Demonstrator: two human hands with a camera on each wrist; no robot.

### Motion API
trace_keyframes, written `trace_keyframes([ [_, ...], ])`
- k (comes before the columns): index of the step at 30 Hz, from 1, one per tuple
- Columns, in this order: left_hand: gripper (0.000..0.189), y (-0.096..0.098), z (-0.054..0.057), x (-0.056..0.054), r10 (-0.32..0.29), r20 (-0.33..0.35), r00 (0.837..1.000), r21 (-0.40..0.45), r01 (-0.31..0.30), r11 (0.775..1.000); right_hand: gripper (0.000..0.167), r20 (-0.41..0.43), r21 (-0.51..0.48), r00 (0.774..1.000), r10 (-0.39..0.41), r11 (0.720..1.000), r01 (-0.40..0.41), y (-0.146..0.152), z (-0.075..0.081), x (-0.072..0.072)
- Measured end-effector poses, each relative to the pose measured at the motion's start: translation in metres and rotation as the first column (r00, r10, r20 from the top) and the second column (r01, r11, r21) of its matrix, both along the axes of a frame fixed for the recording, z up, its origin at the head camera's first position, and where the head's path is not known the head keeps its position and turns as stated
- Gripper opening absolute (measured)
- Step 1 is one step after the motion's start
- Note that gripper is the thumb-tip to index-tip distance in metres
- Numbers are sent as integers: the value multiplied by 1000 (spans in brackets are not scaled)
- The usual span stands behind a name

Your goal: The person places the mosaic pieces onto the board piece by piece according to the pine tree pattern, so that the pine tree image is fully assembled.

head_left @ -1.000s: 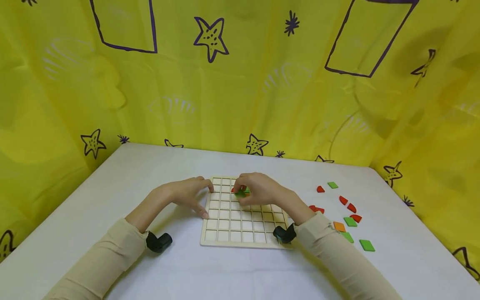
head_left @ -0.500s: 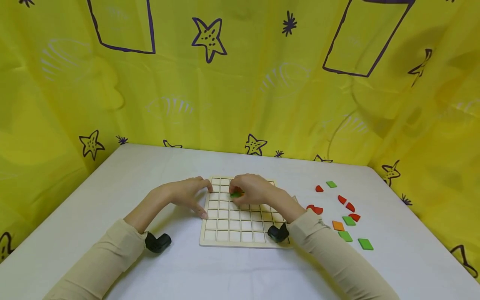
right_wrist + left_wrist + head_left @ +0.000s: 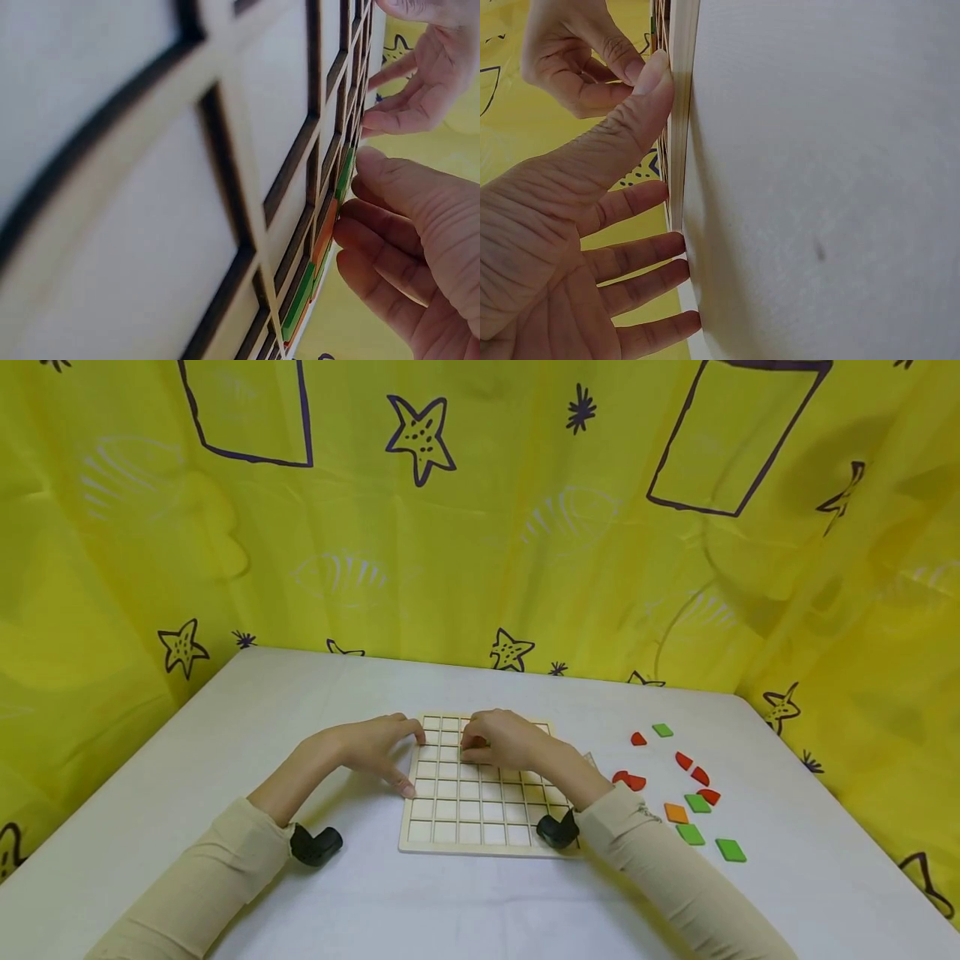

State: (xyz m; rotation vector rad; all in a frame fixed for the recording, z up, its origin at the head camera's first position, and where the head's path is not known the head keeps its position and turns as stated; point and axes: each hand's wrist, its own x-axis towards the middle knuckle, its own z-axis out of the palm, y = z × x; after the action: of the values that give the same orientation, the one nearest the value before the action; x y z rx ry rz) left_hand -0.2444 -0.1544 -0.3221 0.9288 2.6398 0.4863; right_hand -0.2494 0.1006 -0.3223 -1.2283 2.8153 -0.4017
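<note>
A pale wooden grid board (image 3: 446, 832) lies on the table. My left hand (image 3: 375, 748) rests at its left edge, thumb and fingertips apart; in the left wrist view the thumb (image 3: 651, 79) touches the board's side. My right hand (image 3: 504, 742) is bent low over the board's upper middle, thumb and fingertips at a green tile (image 3: 346, 174) in the grid. In the head view the fingers mostly hide that tile. Beside it in the right wrist view, an orange tile (image 3: 323, 231) and another green tile (image 3: 298, 301) sit in the cells.
Right of the board lie loose pieces: several red rounded ones, such as a red piece (image 3: 638, 739), several green tiles, such as a green square tile (image 3: 731, 850), and an orange square (image 3: 676, 812). A yellow patterned curtain (image 3: 450, 552) hangs behind the table.
My right hand has shifted slightly left and lowered the green tile from above the board into the grid. My left hand stays at the board's edge.
</note>
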Motion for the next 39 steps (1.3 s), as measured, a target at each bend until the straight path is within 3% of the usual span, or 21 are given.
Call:
trace_keyframes([
  [12,70,4,2,1,7,10,1000,-20,-7,1000,13,-35,-97,999,-31,995,28,26,5,14],
  [17,71,6,5,-1,1,-6,1000,-26,-1,1000,10,-64,-155,997,-42,987,32,45,16,23],
  [23,71,4,5,-2,16,4,1000,-26,-16,1000,9,-60,-177,992,-107,980,95,67,27,33],
  [39,72,1,2,-1,22,29,999,-18,-22,1000,4,-135,-264,982,-132,960,93,124,23,49],
])
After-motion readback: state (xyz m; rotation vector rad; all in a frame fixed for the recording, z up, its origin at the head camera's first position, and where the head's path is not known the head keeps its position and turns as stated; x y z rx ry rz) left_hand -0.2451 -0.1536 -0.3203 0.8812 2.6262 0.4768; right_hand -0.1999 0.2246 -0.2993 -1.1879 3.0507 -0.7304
